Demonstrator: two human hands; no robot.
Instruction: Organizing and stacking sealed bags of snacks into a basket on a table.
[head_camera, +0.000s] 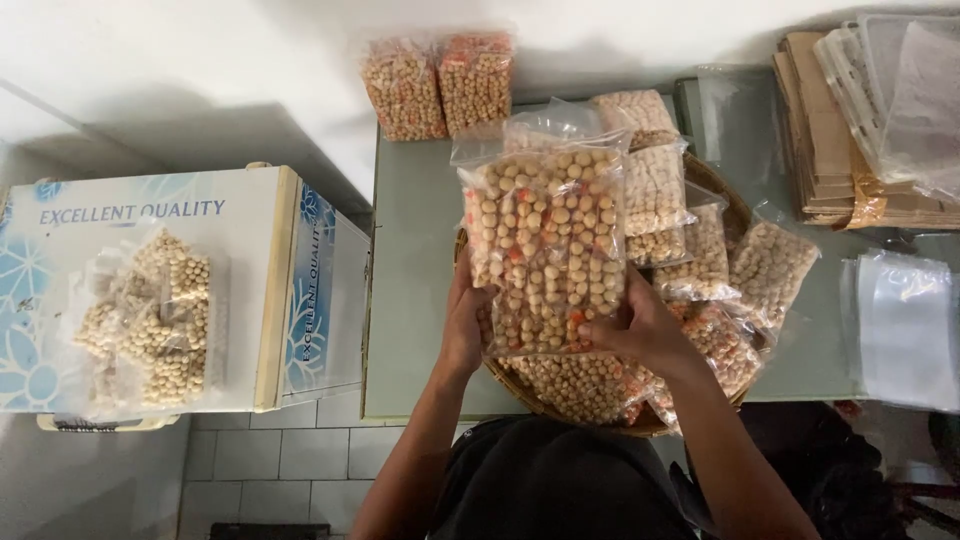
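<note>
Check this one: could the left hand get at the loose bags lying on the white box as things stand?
Probably not right away: the left hand is gripping the bag of snacks, though nothing blocks the bags on the box.

Left hand (463, 335) and right hand (640, 328) raised together, fingers curled in a grip

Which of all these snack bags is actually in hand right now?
The clear bag of beige and orange balls, held upright over the woven basket between the left hand and right hand. The other bags lie in the basket or on surfaces, untouched.
</note>
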